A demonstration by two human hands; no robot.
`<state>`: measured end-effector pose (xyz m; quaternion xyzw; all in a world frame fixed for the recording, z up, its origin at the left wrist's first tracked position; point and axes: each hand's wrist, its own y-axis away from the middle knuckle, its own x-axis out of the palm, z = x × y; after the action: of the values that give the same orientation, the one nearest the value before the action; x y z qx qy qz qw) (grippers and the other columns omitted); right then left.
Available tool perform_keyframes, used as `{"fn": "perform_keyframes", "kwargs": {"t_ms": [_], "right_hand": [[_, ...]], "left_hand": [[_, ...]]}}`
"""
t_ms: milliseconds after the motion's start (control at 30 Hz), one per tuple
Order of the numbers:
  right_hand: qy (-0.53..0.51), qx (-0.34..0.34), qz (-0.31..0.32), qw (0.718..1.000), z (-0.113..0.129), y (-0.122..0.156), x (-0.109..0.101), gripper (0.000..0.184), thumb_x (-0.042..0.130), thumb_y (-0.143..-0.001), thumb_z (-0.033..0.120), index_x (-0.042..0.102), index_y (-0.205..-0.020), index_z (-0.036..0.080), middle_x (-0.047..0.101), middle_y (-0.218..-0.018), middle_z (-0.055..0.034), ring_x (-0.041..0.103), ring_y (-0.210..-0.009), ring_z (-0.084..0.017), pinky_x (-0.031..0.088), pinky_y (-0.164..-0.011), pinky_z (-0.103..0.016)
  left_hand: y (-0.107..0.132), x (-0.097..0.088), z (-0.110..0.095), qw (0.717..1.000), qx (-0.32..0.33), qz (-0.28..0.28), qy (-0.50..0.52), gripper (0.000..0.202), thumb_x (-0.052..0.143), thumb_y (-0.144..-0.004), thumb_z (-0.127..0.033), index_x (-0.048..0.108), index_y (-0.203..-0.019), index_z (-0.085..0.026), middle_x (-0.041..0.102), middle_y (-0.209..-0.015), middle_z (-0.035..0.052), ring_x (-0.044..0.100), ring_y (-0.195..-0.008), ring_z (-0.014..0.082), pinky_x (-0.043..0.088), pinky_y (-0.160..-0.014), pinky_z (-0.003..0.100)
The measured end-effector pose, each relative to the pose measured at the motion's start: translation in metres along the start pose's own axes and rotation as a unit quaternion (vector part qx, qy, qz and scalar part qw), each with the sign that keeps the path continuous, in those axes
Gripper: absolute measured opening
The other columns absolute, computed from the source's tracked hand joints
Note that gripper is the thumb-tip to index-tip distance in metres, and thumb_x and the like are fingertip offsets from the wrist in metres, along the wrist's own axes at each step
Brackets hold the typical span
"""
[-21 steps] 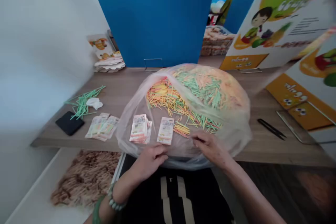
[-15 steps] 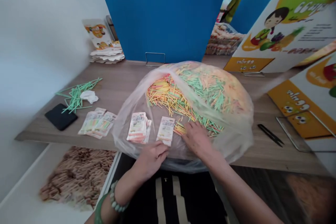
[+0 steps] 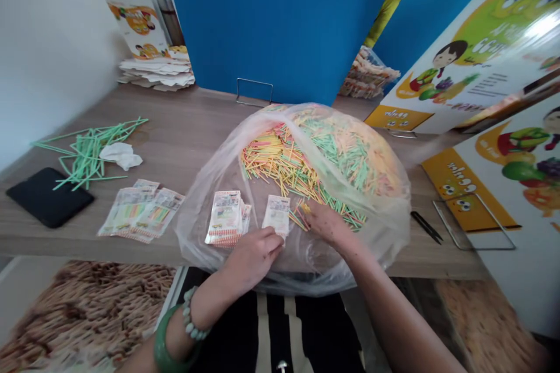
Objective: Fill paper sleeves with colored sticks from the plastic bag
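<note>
A big clear plastic bag [image 3: 380, 227] lies open on the wooden table [image 3: 188, 128], full of short coloured sticks [image 3: 315, 157] in yellow, green and orange. My left hand [image 3: 251, 253] rests at the bag's near edge, fingers curled, touching a small printed packet [image 3: 276, 215]. A stack of similar packets [image 3: 225, 218] lies just left of it. My right hand [image 3: 326, 221] is inside the bag mouth, fingertips pinched on a few sticks at the edge of the pile.
More printed packets [image 3: 140, 213] lie left of the bag, with long green straws [image 3: 87, 148], a crumpled tissue [image 3: 120, 154] and a black pad [image 3: 46, 198]. Black snips [image 3: 426, 227] and a wire stand [image 3: 475, 221] sit right. Printed boards [image 3: 494, 70] and paper stacks [image 3: 153, 70] line the back.
My right hand moved forward from the bag's near edge into the sticks. My left hand shifted slightly up to the single packet. The camera tilted and moved.
</note>
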<state>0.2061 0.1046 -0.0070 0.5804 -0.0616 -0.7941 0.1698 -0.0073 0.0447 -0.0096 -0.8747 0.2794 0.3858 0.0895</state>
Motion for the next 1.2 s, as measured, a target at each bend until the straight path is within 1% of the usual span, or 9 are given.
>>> {"fn": "perform_keyframes", "kwargs": {"t_ms": [233,367,467,667,767,833,967,1067,1200], "right_hand": [[-0.204,-0.007,-0.092,0.975,-0.016,0.012,-0.007,0.019,0.036,-0.09,0.023,0.053,-0.084,0.021,0.065,-0.076,-0.0024,0.06,-0.074,-0.018,0.044,-0.074,-0.031],[-0.354,-0.065,-0.104,0.927,-0.009,0.035,0.007,0.021,0.041,-0.094,0.031,0.053,-0.08,0.022,0.061,-0.072,0.0001,0.058,-0.072,-0.016,0.045,-0.074,-0.029],[-0.373,-0.104,-0.135,0.912,-0.003,0.048,0.036,0.023,0.042,-0.096,0.036,0.06,-0.092,0.021,0.066,-0.087,-0.0042,0.062,-0.085,-0.019,0.048,-0.081,-0.031],[-0.384,-0.13,-0.206,0.89,0.002,0.055,0.079,0.041,0.045,-0.095,0.031,0.051,-0.133,0.019,0.061,-0.133,-0.015,0.056,-0.124,-0.025,0.044,-0.106,-0.041],[-0.368,-0.122,-0.218,0.896,-0.004,0.055,0.077,0.029,0.042,-0.095,0.027,0.058,-0.118,0.02,0.068,-0.115,-0.0113,0.064,-0.107,-0.023,0.051,-0.094,-0.037],[-0.338,-0.109,-0.213,0.91,-0.007,0.055,0.072,0.022,0.039,-0.094,0.023,0.06,-0.1,0.021,0.069,-0.093,-0.0067,0.065,-0.087,-0.021,0.052,-0.08,-0.033],[-0.192,-0.141,-0.144,0.96,-0.001,0.056,0.061,0.022,0.039,-0.092,0.017,0.06,-0.093,0.02,0.068,-0.087,-0.007,0.064,-0.083,-0.021,0.049,-0.076,-0.032],[-0.047,-0.096,-0.072,0.992,0.011,0.052,0.05,0.023,0.041,-0.094,0.017,0.064,-0.098,0.017,0.072,-0.091,-0.0111,0.067,-0.084,-0.024,0.049,-0.076,-0.034],[0.009,-0.013,-0.064,0.998,0.014,0.035,0.029,0.024,0.046,-0.086,0.007,0.067,-0.096,0.013,0.072,-0.083,-0.0169,0.069,-0.076,-0.028,0.047,-0.069,-0.036]], "left_hand": [[0.001,-0.004,0.003,0.998,-0.024,-0.034,0.046,0.026,0.046,-0.096,-0.021,0.071,-0.088,-0.019,0.069,-0.089,0.0052,0.066,-0.084,0.019,0.05,-0.076,0.03],[-0.013,-0.001,-0.008,0.988,-0.032,-0.119,0.093,0.034,0.045,-0.099,-0.029,0.061,-0.126,-0.018,0.068,-0.123,0.0114,0.065,-0.112,0.0239,0.052,-0.096,0.038],[-0.029,0.019,-0.021,0.988,0.037,-0.126,0.081,0.052,0.04,-0.101,-0.033,0.036,-0.149,-0.016,0.045,-0.153,0.0154,0.041,-0.142,0.025,0.038,-0.117,0.045],[-0.03,0.057,-0.031,0.996,0.047,-0.072,-0.006,0.055,0.037,-0.102,-0.035,0.029,-0.152,-0.014,0.037,-0.157,0.0189,0.03,-0.148,0.0303,0.029,-0.119,0.058],[-0.025,0.036,-0.027,0.991,0.012,-0.131,-0.036,0.044,0.041,-0.101,-0.034,0.046,-0.142,-0.02,0.052,-0.147,0.0145,0.047,-0.137,0.0284,0.038,-0.114,0.05],[-0.028,0.016,-0.024,0.975,-0.09,-0.176,-0.104,0.033,0.043,-0.1,-0.033,0.059,-0.126,-0.021,0.063,-0.129,0.0134,0.06,-0.119,0.0279,0.047,-0.103,0.044],[-0.045,-0.004,-0.015,0.922,-0.252,-0.123,-0.266,0.042,0.054,-0.093,-0.049,0.061,-0.112,-0.013,0.065,-0.106,0.0167,0.065,-0.098,0.0326,0.05,-0.083,0.042],[-0.054,0.0,-0.006,0.916,-0.259,-0.079,-0.296,0.043,0.059,-0.09,-0.049,0.06,-0.109,-0.011,0.066,-0.103,0.0171,0.065,-0.094,0.0324,0.047,-0.077,0.039],[-0.053,0.005,0.005,0.927,-0.253,-0.11,-0.254,0.029,0.06,-0.091,-0.043,0.06,-0.102,-0.016,0.068,-0.098,0.0121,0.066,-0.089,0.0282,0.042,-0.071,0.034]]}}
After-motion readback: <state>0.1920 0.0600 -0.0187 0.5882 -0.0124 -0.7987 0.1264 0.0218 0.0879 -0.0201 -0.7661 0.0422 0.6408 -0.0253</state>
